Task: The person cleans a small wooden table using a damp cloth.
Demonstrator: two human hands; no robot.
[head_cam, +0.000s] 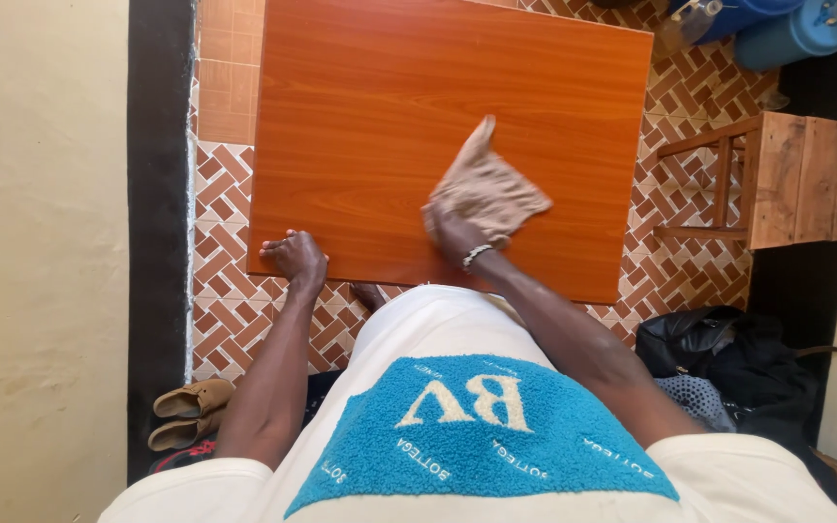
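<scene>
A reddish-brown wooden table top [380, 87] fills the middle of the head view. My right hand [452, 232] presses a crumpled beige cloth [486, 189] flat against the table near its front edge, a beaded band around the wrist. At the table's front left corner my left hand [294, 257] grips the edge, fingers curled over the top. My white shirt with a blue patch covers the lower part of the view.
A wooden stool [796, 179] stands right of the table on the patterned tile floor [230, 300]. Dark bags [728, 353] lie at the lower right. Tan sandals [186, 412] sit by the black wall strip on the left. Blue containers [777, 29] stand at top right.
</scene>
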